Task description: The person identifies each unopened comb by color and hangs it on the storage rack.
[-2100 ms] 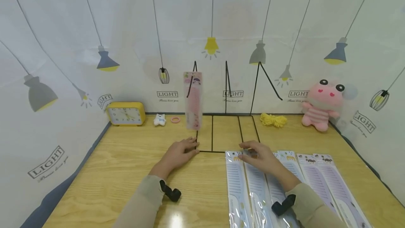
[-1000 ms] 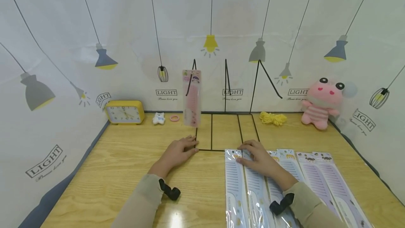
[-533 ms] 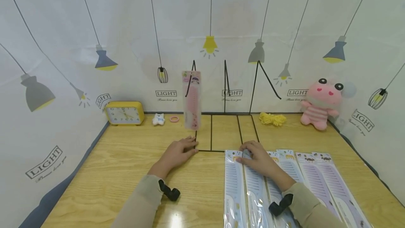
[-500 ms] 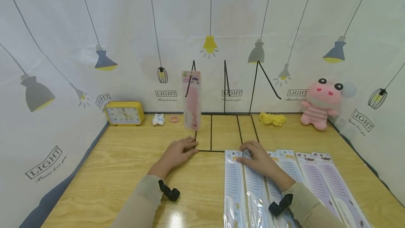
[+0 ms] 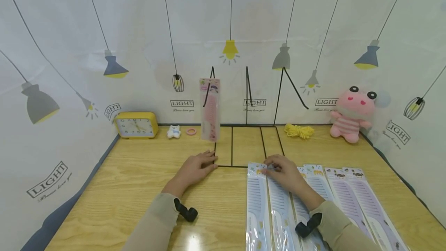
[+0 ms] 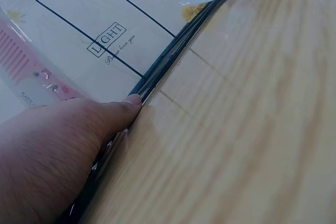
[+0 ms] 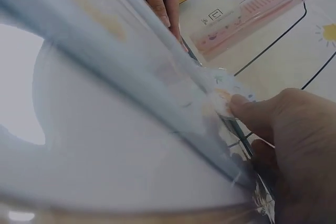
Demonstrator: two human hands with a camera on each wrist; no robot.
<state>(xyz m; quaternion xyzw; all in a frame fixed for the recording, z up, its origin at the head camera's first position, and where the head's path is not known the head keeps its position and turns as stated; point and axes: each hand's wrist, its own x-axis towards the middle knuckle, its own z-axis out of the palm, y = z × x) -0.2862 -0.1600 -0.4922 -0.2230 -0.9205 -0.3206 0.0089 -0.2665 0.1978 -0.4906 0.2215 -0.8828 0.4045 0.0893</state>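
Observation:
My right hand (image 5: 286,174) pinches the top end of the leftmost blue packaged comb (image 5: 257,204); in the right wrist view the thumb presses on that clear wrapper. The comb's top end tilts up slightly. My left hand (image 5: 195,169) lies at the front left corner of the black wire display rack (image 5: 232,146), fingers extended, and in the left wrist view its thumb (image 6: 123,113) touches the wire. A pink packaged comb (image 5: 210,111) hangs from the rack's left hook, above my left hand. The middle hook (image 5: 249,86) and right hook (image 5: 296,88) hold nothing.
More blue packaged combs (image 5: 281,212) and two purple ones (image 5: 369,200) lie in a row on the right. Along the back wall stand a yellow clock (image 5: 136,125), white bear figure (image 5: 173,131), pink ring (image 5: 191,131), yellow cord bundle (image 5: 299,131) and pink plush toy (image 5: 352,115).
My right hand has closed on the leftmost blue packaged comb's top end, which has risen slightly. My left hand stays at the rack's corner. The head view has shifted a little.

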